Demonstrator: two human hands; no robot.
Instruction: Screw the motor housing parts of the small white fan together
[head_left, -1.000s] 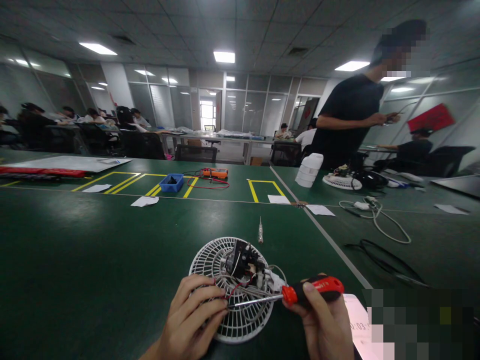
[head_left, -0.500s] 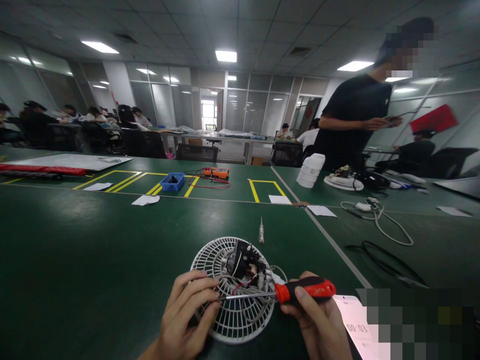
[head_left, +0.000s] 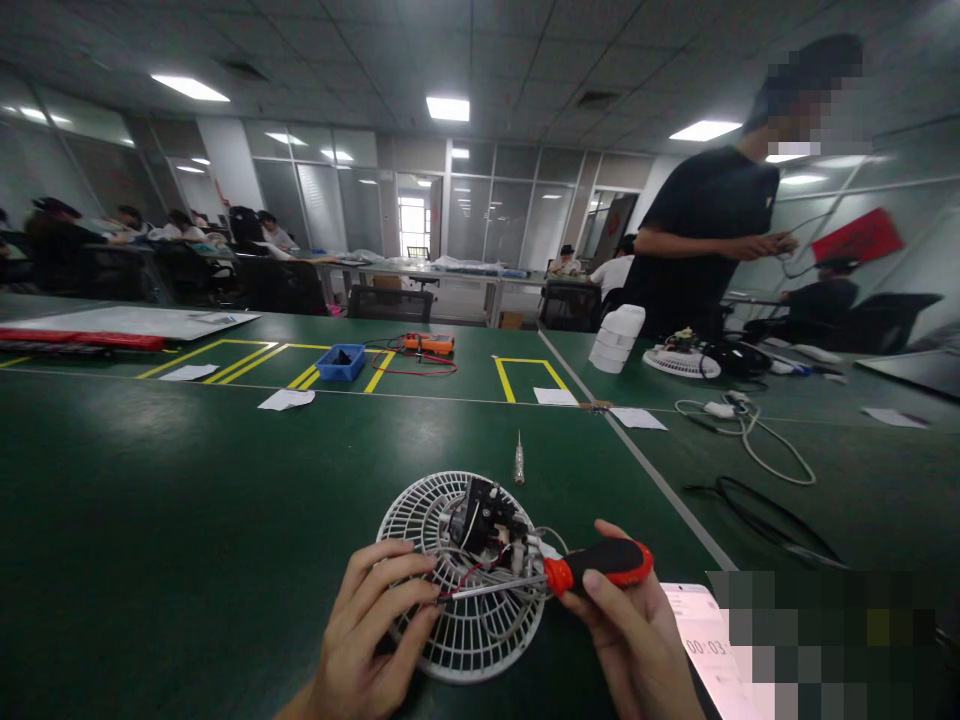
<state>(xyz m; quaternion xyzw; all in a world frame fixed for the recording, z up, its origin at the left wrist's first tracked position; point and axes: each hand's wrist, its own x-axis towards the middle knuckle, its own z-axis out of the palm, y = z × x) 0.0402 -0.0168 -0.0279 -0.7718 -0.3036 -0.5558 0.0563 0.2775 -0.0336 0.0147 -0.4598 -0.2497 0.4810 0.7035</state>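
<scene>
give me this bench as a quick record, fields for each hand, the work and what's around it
left hand: fingertips at the screwdriver's tip
right hand: holds the screwdriver by its handle
work: black unit and wires on a white grille
beyond grille: small clear-handled driver
farther back: blue bin, orange meter
beside right hand: lit phone

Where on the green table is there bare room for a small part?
Bare: left of the left hand, up to the white paper; also between the clear screwdriver and grey strip. Crowded: the fan grille, bearing a black block, under the red screwdriver.
</scene>
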